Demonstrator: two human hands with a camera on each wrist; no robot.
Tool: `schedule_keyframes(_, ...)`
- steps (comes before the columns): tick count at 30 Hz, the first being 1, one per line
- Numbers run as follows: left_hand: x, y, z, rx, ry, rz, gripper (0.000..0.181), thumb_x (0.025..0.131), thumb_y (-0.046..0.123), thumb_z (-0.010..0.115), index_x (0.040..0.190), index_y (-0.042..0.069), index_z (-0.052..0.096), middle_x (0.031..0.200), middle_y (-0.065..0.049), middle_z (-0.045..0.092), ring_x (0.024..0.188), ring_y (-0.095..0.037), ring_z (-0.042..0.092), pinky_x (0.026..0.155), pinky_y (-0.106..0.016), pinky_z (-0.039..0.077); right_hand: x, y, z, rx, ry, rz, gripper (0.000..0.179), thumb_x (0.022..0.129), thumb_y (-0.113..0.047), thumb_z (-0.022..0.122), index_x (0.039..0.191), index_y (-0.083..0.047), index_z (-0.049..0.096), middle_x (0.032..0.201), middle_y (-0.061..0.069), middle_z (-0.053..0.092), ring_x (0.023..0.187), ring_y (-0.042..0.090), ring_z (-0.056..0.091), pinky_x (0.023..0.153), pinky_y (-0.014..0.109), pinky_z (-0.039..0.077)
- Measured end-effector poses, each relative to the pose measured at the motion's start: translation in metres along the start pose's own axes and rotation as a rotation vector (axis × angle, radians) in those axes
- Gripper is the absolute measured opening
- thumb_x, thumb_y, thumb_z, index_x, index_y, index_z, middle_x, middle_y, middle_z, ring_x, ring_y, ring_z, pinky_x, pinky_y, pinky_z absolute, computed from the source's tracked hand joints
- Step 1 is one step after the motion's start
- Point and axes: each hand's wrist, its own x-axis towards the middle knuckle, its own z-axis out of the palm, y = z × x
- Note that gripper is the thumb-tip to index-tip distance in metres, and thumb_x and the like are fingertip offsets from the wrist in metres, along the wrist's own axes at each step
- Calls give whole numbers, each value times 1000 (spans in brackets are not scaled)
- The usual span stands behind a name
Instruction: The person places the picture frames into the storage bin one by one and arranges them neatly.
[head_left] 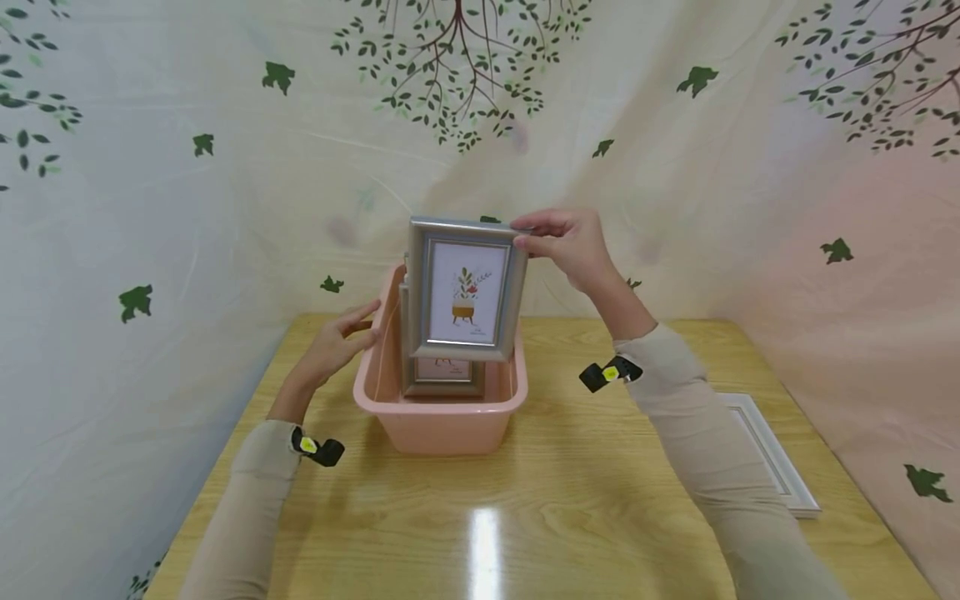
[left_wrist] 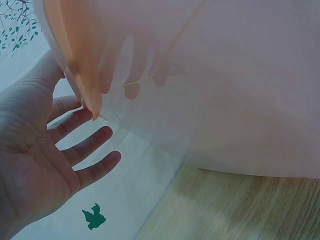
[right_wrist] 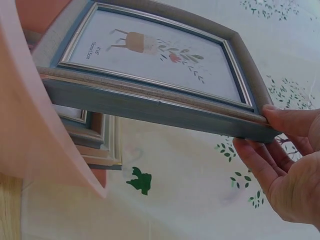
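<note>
My right hand (head_left: pixel 573 246) pinches the upper right corner of a silver-grey picture frame (head_left: pixel 517 308), thumb on the front and fingers behind. The frame stands upright, raised partly above a pink plastic basin (head_left: pixel 442 429); its picture shows a potted plant. Below and behind it, another picture frame (head_left: pixel 446 387) stands inside the basin, mostly hidden. In the right wrist view, several stacked frame edges (right_wrist: pixel 112 142) show beyond the basin wall. At the basin's left rim, my left hand (head_left: pixel 337 346) touches the edge with fingers fairly straight and spread, as the left wrist view shows.
A white picture frame (head_left: pixel 772 454) lies flat at the right of the wooden table (head_left: pixel 570 517), partly covered by the right sleeve. Behind the table hangs a pale curtain (head_left: pixel 337 183) printed with leaves and branches.
</note>
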Motion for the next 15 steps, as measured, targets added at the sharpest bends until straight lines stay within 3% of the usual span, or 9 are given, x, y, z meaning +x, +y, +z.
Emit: schedule_keyframes(15,2,2,-1,1,-1,6,61,101,17,63,157,11,38,163,-14,29,138,-45,42,104,-61,42,-10,28,-2,-50,-55,52,22,89,3,74,108,13,72,103,23,73,81,16,71,75,30,60)
